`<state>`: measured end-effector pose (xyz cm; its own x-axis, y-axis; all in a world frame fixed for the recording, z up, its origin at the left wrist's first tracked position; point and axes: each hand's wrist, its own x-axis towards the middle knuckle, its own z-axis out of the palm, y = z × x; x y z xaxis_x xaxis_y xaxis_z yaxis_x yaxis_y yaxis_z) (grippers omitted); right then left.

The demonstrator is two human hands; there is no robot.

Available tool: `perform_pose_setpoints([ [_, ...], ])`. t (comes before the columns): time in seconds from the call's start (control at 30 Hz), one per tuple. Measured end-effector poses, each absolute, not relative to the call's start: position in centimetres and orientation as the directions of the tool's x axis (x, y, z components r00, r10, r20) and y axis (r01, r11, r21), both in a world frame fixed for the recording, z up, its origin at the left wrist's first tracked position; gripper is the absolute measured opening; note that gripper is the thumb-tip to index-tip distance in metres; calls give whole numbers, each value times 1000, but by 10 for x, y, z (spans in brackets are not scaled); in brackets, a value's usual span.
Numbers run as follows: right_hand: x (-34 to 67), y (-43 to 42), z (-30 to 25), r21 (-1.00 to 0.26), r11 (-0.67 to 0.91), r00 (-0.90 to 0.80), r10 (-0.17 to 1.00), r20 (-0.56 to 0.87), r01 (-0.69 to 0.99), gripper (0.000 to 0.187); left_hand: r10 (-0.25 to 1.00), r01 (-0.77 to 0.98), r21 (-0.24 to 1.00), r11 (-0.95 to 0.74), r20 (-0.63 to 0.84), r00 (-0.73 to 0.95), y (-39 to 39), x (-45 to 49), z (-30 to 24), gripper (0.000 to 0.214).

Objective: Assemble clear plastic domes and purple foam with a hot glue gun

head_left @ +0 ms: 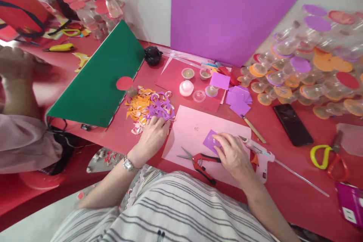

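Observation:
My left hand (153, 138) has its fingers curled down at the near edge of a heap of purple paper scraps (161, 106); whatever lies under the fingertips is hidden. Orange scraps (138, 104) lie beside them. On a pink sheet (184, 128), my right hand (234, 155) pinches a small clear plastic piece, partly covered by the fingers, against a purple paper square (209, 140). Red-handled snips (200, 159) with their jaws apart lie between my hands. A white glue gun (259, 155) rests just right of my right hand.
Small clear cups (187, 73), a pale pink ball-shaped piece (186, 88) and purple squares (238, 100) sit behind the sheet. Hourglass-shaped plastic pieces (286, 68) are piled at right, near a phone (293, 124) and scissors (329, 157). A green board (99, 83) stands left, beside another person's arm.

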<state>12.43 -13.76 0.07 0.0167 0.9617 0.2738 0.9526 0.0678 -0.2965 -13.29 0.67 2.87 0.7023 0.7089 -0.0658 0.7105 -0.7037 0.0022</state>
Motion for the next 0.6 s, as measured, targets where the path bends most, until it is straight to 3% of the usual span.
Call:
perform_pose_setpoints([
  [0.13, 122, -138, 2, -291, 41, 30, 971, 236, 956, 27, 626, 627, 34, -778, -37, 779, 11, -114, 34, 27],
  [0.37, 117, -137, 4, -251, 14, 47, 971, 233, 968, 30, 270, 266, 227, -937, -10, 963, 35, -25, 48, 25],
  [0.47, 113, -137, 5, -248, -28, 81, 975, 206, 968, 33, 200, 207, 323, -923, -56, 978, 45, 10, 38, 27],
  [0.6, 110, -137, 6, -248, -67, 117, 974, 193, 966, 36, 158, 175, 335, -926, -79, 984, 49, 37, 22, 26],
])
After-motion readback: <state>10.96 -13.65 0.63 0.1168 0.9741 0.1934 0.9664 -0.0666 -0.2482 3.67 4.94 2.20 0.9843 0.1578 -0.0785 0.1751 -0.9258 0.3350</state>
